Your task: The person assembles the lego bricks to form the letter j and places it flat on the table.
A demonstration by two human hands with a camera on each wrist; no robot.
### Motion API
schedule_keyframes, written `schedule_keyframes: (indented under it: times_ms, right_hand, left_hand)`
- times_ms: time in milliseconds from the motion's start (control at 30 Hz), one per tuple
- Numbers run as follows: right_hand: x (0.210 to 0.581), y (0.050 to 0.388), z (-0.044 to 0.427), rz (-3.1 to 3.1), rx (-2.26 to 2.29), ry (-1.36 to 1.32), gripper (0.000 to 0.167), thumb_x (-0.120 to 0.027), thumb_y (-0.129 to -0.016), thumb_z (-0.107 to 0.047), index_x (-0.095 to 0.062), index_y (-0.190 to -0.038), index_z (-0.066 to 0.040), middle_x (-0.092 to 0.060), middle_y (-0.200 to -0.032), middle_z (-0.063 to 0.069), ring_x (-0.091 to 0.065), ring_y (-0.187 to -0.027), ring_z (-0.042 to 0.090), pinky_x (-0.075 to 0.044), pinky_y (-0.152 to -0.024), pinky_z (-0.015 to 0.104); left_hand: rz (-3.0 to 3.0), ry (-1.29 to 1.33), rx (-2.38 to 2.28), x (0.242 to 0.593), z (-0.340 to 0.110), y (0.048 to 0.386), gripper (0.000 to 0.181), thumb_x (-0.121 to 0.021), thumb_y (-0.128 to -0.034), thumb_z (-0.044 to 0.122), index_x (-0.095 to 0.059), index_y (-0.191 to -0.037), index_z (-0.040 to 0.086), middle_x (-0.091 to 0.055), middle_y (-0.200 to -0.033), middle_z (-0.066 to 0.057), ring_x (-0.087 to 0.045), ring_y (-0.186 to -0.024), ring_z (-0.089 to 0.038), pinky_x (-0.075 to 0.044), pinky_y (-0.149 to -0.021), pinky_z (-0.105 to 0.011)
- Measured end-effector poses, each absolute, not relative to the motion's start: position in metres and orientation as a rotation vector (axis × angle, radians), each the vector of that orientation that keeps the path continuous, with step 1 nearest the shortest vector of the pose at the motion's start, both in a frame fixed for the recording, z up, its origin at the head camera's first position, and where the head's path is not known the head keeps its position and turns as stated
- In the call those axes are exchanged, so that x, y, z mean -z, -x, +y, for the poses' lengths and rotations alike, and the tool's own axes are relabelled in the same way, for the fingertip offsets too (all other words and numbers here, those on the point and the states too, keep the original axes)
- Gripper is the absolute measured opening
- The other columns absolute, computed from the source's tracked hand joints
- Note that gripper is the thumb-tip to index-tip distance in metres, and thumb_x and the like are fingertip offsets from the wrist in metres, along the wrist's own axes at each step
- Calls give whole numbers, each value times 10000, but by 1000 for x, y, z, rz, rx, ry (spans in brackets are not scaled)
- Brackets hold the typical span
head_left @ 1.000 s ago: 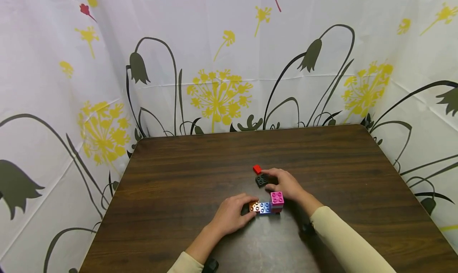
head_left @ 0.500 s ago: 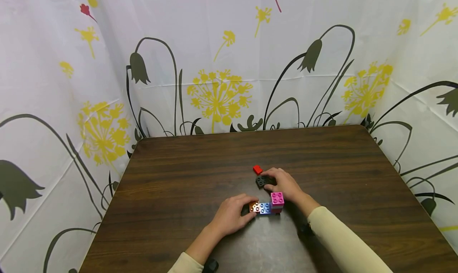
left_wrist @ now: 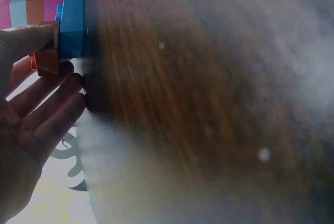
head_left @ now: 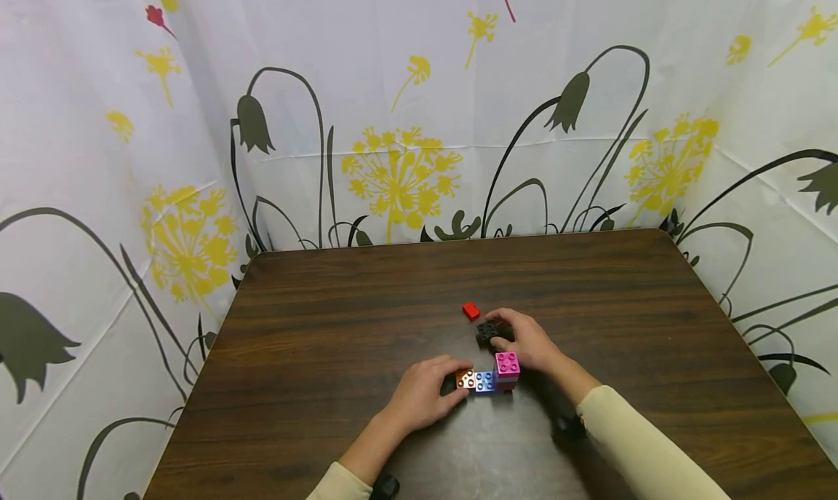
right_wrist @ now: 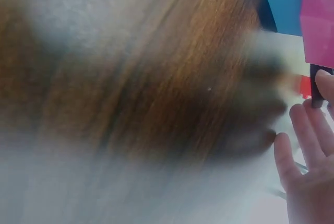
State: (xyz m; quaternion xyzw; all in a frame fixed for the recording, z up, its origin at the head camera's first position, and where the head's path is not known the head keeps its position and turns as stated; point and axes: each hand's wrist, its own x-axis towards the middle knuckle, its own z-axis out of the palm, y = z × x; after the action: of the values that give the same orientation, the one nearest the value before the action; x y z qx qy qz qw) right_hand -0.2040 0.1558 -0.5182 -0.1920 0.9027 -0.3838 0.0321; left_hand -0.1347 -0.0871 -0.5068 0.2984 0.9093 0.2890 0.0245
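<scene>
In the head view, the person's left hand (head_left: 419, 394) pinches an orange brick (head_left: 465, 378); a blue brick (head_left: 484, 382) joins it at three o'clock, bearing a pink-topped stack (head_left: 507, 363). The right hand (head_left: 527, 341) grips a black brick (head_left: 485, 332) (whether lifted, one cannot tell) at twelve o'clock from the blue. A red brick (head_left: 471, 311) lies on the bench (head_left: 353, 311) at the black one's eleven o'clock.
</scene>
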Motion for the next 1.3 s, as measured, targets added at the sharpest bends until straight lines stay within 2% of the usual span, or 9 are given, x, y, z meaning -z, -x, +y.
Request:
schedule_keyframes:
  times_ms: [267,433,633,900,1133,1300]
  right_hand:
    - [506,195,162,2745,1362,581,446,-727,-861,-18,-608,-1290,-19,-594,-1162,120,-616,-1064,307,-506,-896,455]
    - [493,188,165,2682,1494,567,445,-732,-837,38,-600,-1262,31,-578,-1162,144,-628,-1067,356,-505,-896,439]
    - [475,180,171,2653,1540,587,402,-719,-858,13,-630,-1247,-30,-562,-1150,105,-628,-1081,337,-510,-887,428]
    - [451,165,179,2716,1398,731,471,-676,-905,-22,-579,-1359,-97,-511,-1197,64,-551,-1081,259,-534,-843,399]
    - [437,146,182,2808,1248,882,582,-763,-841,-42,-557,-1378,-124,-606,-1230,15,-613,-1013,169,-539,-832,366]
    - [434,132,180,2857,1213,951,583,-807,-800,-57,-596,-1339,-122,-641,-1217,22,-602,-1028,149,-539,-828,381]
  left_hand:
    - [2815,-924,-886,508,-87,135,364,-741,-883,324,-683,-1225,216,-648,-1022,110,-615,-924,-62,-507,-804,-330]
    - [2807,-918,-888,508,-87,135,367,-735,-888,330,-683,-1228,205,-651,-1038,108,-617,-944,-64,-508,-818,-335]
    - [2810,-917,-883,508,-86,135,368,-730,-891,339,-683,-1229,202,-653,-1043,106,-618,-948,-68,-509,-818,-337]
    - [2812,-928,-903,508,-86,135,365,-745,-880,324,-687,-1220,203,-650,-1026,114,-613,-924,-58,-508,-801,-331]
    - [2816,-932,-915,508,-87,135,360,-748,-878,304,-688,-1217,198,-650,-1019,110,-612,-910,-58,-505,-791,-328]
    - [2809,-921,-920,508,-87,134,362,-746,-882,306,-686,-1222,198,-654,-1026,104,-610,-910,-52,-508,-792,-326]
